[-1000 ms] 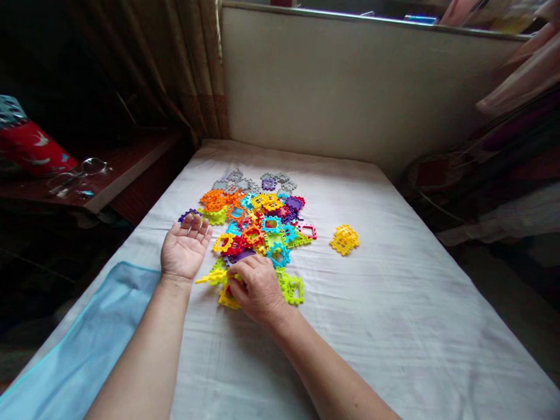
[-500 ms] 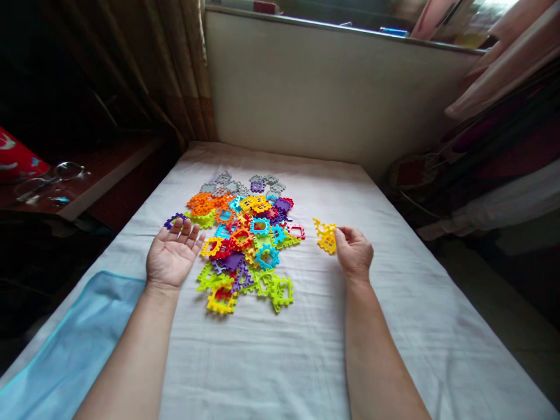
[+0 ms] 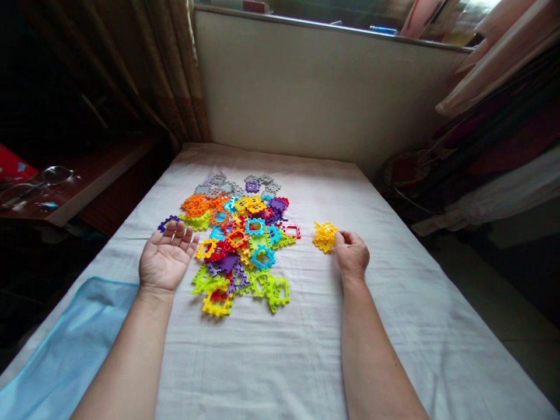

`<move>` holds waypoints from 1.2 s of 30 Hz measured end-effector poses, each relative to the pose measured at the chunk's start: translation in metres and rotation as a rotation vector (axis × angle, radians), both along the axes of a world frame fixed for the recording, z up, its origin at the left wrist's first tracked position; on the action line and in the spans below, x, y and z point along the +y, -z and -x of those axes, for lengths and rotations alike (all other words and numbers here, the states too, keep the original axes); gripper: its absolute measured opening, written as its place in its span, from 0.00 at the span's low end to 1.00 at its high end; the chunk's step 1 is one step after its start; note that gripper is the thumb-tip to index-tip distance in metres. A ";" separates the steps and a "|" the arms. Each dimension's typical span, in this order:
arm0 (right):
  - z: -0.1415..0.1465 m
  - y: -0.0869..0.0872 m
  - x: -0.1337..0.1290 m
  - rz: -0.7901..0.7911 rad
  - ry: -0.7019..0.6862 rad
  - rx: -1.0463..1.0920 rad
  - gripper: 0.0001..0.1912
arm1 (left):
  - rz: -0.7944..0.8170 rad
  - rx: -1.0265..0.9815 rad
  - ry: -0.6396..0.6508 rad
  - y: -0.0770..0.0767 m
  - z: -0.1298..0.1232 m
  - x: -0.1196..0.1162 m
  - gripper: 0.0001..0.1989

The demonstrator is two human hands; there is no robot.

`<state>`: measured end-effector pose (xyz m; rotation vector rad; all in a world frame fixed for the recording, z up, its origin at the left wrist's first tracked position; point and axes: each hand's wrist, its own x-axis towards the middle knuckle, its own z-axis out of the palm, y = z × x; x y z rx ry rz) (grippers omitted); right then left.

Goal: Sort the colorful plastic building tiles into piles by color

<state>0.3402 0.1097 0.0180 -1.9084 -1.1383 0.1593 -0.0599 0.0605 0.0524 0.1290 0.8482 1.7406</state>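
Note:
My right hand point(image 3: 351, 254) is closed in a pinch at the edge of some yellow interlocking building tiles point(image 3: 324, 237), right of the pile. They overlap, so I cannot tell how many there are. Palm up and fingers spread, my left hand point(image 3: 165, 256) holds nothing. It lies at the left side of a pile of coloured interlocking building tiles point(image 3: 262, 256). A dark purple tile point(image 3: 168, 222) shows just beyond its fingertips, near a lime green tile point(image 3: 196, 220). Orange tiles point(image 3: 201, 204) and grey tiles point(image 3: 219, 185) lie at the far side of the pile.
A white sheet point(image 3: 262, 367) covers the surface under everything. Blue cloth point(image 3: 83, 338) lies at the front left. Glasses point(image 3: 56, 175) rest on a dark wooden stand point(image 3: 96, 175) to the left. Behind are a pale panel point(image 3: 306, 87) and a brown curtain point(image 3: 175, 76); clothes point(image 3: 516, 70) hang at the right.
The yellow tiles at my right hand have turned and now overlap more compactly. My left hand stays open in about the same place. The whole view has shifted slightly.

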 end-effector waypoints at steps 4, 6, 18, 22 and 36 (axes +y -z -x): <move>-0.001 0.001 0.001 -0.045 0.004 -0.063 0.17 | 0.000 0.021 0.007 0.000 0.000 0.000 0.12; 0.002 -0.001 0.001 -0.078 -0.019 -0.115 0.16 | 0.001 0.031 0.015 0.001 0.000 0.000 0.11; 0.116 -0.039 -0.032 -0.160 -0.705 -0.204 0.11 | -0.011 0.032 0.196 -0.003 -0.005 -0.006 0.13; 0.170 -0.053 -0.047 -0.075 -0.965 -0.337 0.11 | -0.019 0.008 0.234 -0.004 -0.004 -0.007 0.12; 0.207 -0.050 -0.044 0.032 -1.111 -0.542 0.11 | -0.012 -0.040 0.125 0.000 -0.002 -0.003 0.11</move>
